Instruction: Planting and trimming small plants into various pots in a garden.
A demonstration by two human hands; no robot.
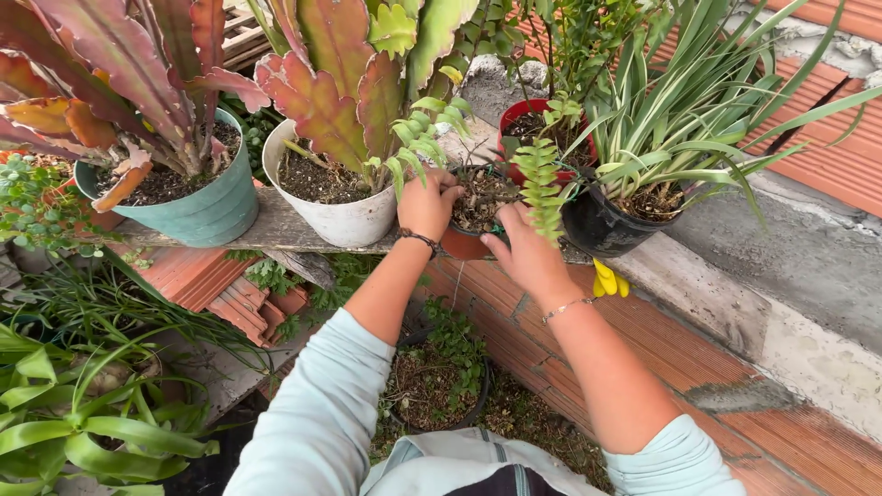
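A small reddish-brown pot (464,244) of dark soil with a green fern (540,184) stands on a weathered wooden shelf (266,228). My left hand (426,204) grips the pot's left rim, fingers curled over the soil. On the pot's right side, my right hand (525,253) holds the rim under the fern fronds. Each wrist wears a thin bracelet.
A teal pot (209,209) and a white pot (342,219) with broad red-green leaves stand left on the shelf. A red pot (520,118) and a black pot (595,230) with long green blades crowd the right. A brick ledge (735,404) lies below right, with a potted plant (439,381) beneath.
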